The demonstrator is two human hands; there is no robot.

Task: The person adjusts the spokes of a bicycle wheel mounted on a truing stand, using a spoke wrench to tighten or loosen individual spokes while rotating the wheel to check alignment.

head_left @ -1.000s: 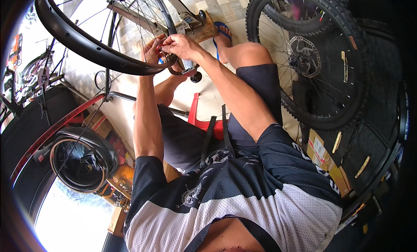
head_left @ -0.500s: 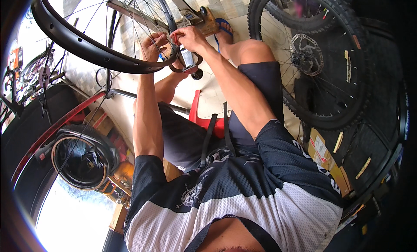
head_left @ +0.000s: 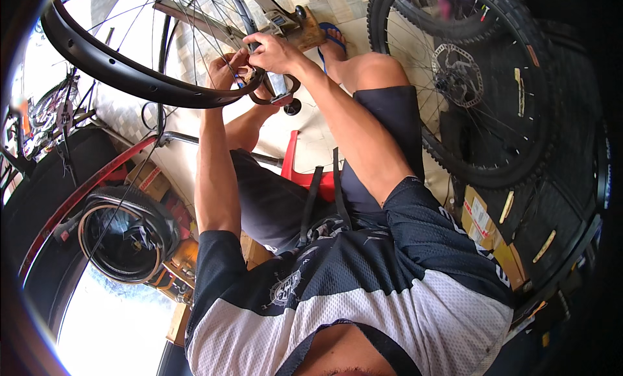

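Note:
A bicycle wheel with a bare black rim [head_left: 139, 79] and thin spokes stands at the upper left, in a metal truing stand [head_left: 280, 22]. My left hand [head_left: 224, 72] reaches in among the spokes by the rim's near right part, fingers bent and pinched together; what they hold is hidden. Against the rim's right side, my right hand [head_left: 274, 53] is closed with thumb and forefinger together, its contents covered by the fingers. Just below it are the stand's caliper arms [head_left: 279, 87] and a black round knob [head_left: 293, 107].
On the right leans a wheel with a knobby tyre [head_left: 483, 171] and a disc rotor [head_left: 457, 75]. A red stool [head_left: 291, 157] is between my legs. At left are a red bicycle frame tube [head_left: 97, 178], stacked tyres [head_left: 91, 246] and a cardboard box [head_left: 148, 179].
My right hand has shifted slightly left and up along the rim, and the red piece at its fingers is now out of sight. My left hand has moved slightly; the view has shifted a little.

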